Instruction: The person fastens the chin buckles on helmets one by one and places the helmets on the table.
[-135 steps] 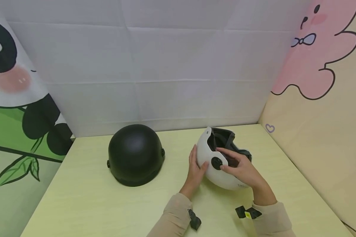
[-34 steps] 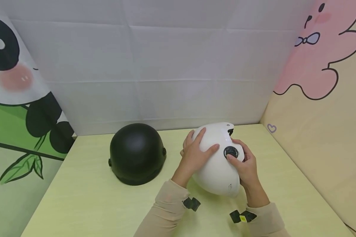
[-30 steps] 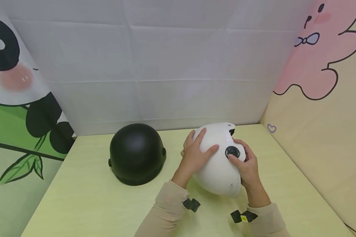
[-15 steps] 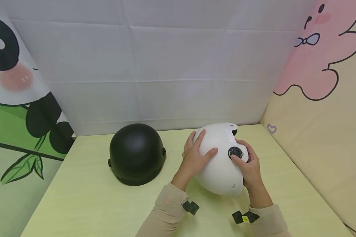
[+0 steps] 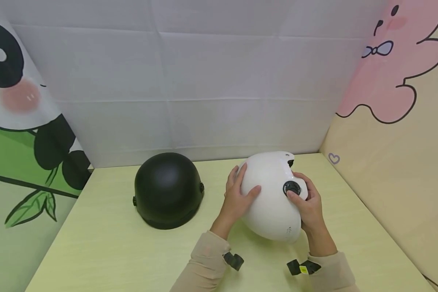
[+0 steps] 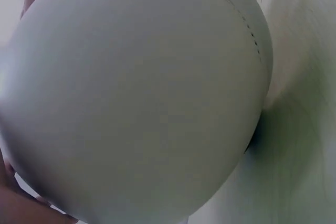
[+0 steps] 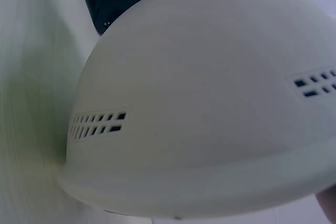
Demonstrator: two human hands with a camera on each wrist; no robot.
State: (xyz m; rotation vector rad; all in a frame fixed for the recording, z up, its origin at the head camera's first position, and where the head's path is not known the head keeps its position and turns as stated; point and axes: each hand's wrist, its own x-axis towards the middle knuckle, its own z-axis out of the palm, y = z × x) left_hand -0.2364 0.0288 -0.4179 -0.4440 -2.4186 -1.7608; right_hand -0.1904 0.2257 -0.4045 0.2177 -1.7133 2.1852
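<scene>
A white open-face helmet point(image 5: 268, 202) is held tilted at the right of the table, with its smooth shell towards me. My left hand point(image 5: 237, 198) holds the shell's left side, its fingers and thumb spread around the curve. My right hand point(image 5: 309, 202) grips the helmet's right edge, thumb beside the round black side knob point(image 5: 291, 187) and fingers behind the rim. In the left wrist view the white shell point(image 6: 136, 98) fills most of the picture. The right wrist view shows two slotted vent patches point(image 7: 100, 123) above the helmet's lower rim.
A matte black helmet point(image 5: 168, 190) rests dome up on the pale yellow table point(image 5: 106, 251), left of the white one. Behind the table hangs a white cloth point(image 5: 211, 81). A cartoon-printed wall point(image 5: 387, 182) borders the right side.
The white helmet has turned from its opening facing up to its shell facing me. My left hand's grip shifted over the shell. Lately, the helmet has drifted slightly right.
</scene>
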